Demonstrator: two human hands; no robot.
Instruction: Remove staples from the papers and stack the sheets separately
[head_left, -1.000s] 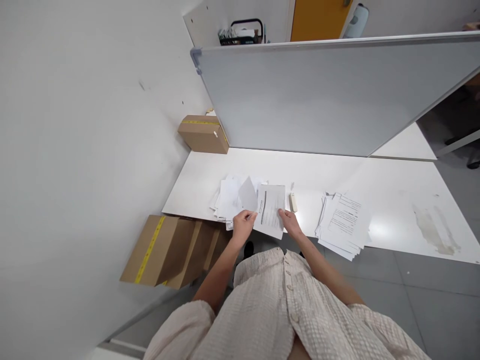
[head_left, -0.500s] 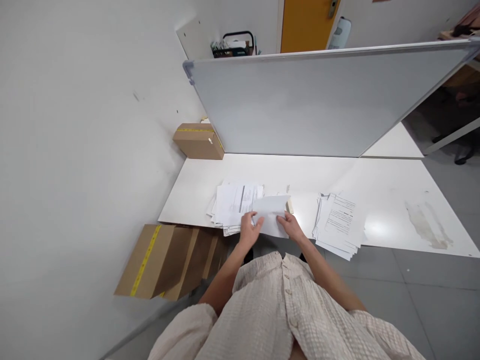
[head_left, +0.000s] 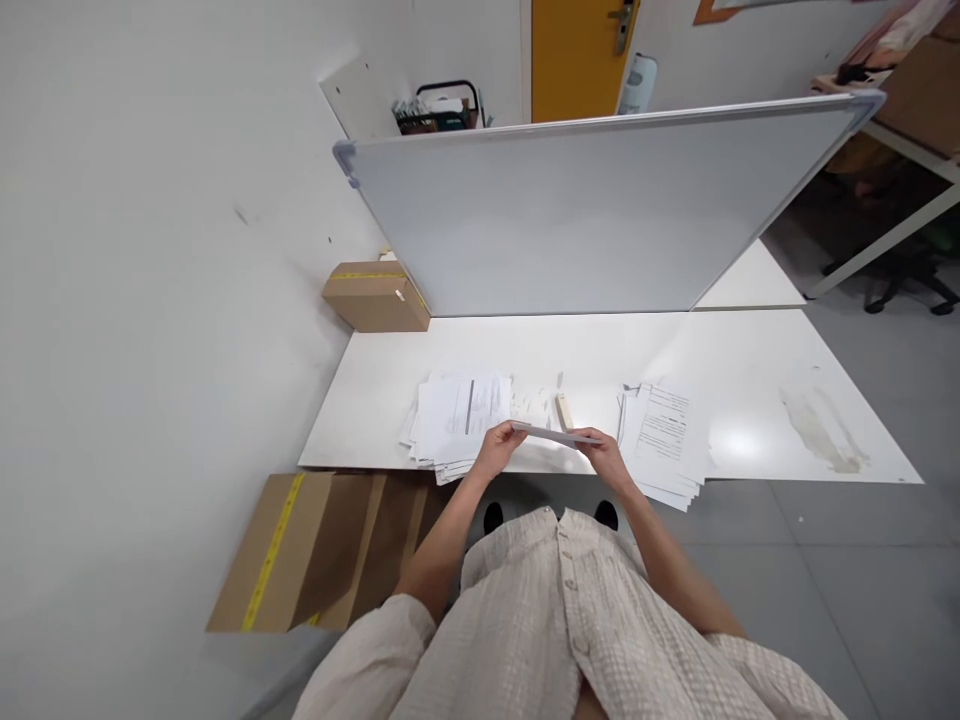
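Both my hands grip a thin sheaf of paper (head_left: 555,434), seen nearly edge-on above the table's front edge. My left hand (head_left: 498,448) is closed on its left end, and my right hand (head_left: 604,458) on its right end. Left of it lies an uneven pile of printed sheets (head_left: 457,415), close to my left hand. To the right, another printed stack (head_left: 664,440) overhangs the front edge, near my right hand. A small cream-coloured block (head_left: 563,411), perhaps a stapler, rests on the table just beyond the held paper.
A whiteboard (head_left: 570,220) stands across the back of the white table (head_left: 750,370). One cardboard box (head_left: 379,298) sits at the table's back left corner. More cardboard boxes (head_left: 300,550) stand below the left front edge. Dried smears mark the table's right end.
The paper has gone from lying tilted with its face showing to nearly edge-on. The cream block is now uncovered. My hands have moved slightly apart, and the head view has shifted.
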